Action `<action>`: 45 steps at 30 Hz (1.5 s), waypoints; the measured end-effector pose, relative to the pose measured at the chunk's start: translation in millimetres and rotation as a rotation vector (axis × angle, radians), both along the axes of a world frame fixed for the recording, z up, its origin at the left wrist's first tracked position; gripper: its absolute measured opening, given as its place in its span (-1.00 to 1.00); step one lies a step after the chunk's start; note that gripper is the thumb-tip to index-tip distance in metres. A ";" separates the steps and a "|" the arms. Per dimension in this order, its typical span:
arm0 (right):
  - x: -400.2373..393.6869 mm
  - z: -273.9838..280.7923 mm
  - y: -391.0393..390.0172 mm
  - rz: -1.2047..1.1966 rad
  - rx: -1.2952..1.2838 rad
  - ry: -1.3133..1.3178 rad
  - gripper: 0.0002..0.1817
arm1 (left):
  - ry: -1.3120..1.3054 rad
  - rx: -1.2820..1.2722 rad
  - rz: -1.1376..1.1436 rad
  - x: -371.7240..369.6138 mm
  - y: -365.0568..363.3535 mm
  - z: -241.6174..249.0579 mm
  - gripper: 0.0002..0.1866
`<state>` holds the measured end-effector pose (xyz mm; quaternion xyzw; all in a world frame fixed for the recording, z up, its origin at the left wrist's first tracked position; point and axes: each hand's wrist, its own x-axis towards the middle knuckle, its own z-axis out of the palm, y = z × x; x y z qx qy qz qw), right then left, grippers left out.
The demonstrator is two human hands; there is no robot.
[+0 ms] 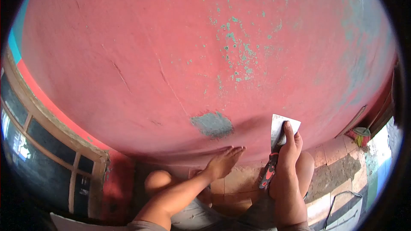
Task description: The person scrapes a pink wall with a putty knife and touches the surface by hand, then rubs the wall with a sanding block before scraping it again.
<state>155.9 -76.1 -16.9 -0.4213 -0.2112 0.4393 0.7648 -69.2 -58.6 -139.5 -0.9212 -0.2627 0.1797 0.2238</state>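
Observation:
My right hand (291,147) is closed round a putty knife (278,139), its wide pale blade pointing up and my thumb lying flat on the blade. The black and red handle (269,172) sticks out below the hand. Fingers stretched out, my left hand (224,162) holds nothing and is close to the lower part of the wall. Just above it, a rough grey patch (212,124) marks the red painted wall (141,81). Higher up, green spots (239,51) show through the red paint.
A wood-framed window (51,145) stands at the left. Tiles (334,152) cover the floor along the wall, with a bare rough strip (334,175) at the right. A broom (361,134) leans in the right corner. My bent knees (159,181) are close to the wall.

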 end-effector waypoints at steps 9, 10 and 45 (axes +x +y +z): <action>-19.4 -3.8 -6.8 0.178 -0.042 -0.102 -0.73 | -0.675 -0.907 0.261 -1.3 -18.0 42.4 -0.26; -29.5 0.0 -9.9 0.216 -0.041 -0.193 -0.75 | -0.763 -0.839 0.328 5.9 -23.7 68.9 -0.35; -114.7 -19.8 3.0 0.132 -0.063 -0.554 -0.78 | -2.079 -0.489 0.630 18.0 -12.6 77.3 -0.69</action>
